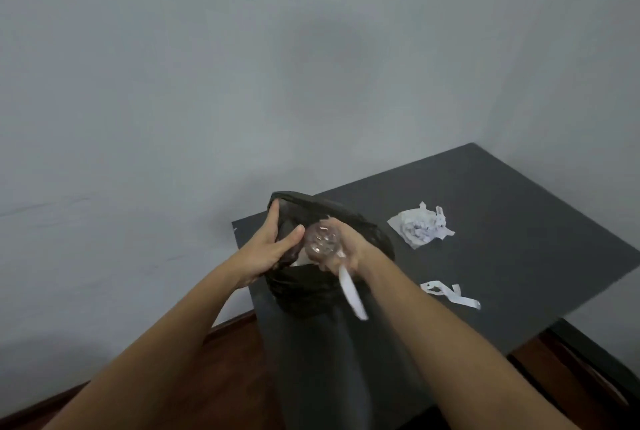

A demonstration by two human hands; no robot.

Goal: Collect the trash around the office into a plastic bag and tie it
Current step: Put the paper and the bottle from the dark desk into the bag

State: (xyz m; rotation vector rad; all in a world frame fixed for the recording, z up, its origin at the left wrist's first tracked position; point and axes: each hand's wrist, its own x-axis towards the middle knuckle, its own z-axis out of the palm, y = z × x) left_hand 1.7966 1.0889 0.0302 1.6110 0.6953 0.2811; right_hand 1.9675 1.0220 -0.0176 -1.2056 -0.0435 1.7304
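A black plastic bag (304, 291) stands open at the near left corner of a dark table (519, 256). My left hand (266, 249) grips the bag's left rim and holds its mouth open. My right hand (353, 249) is over the opening, closed on a clear plastic bottle (322, 239) seen end-on, with a white plastic spoon (351, 293) sticking down out of the same grip. A crumpled white paper (420, 226) lies on the table to the right of the bag. A torn white strip (450, 294) lies nearer, by my right forearm.
The table stands in a corner against pale grey walls (242, 83). Reddish wooden floor (235, 343) shows below the table's left edge and at the lower right. The table's front edge runs diagonally at the right.
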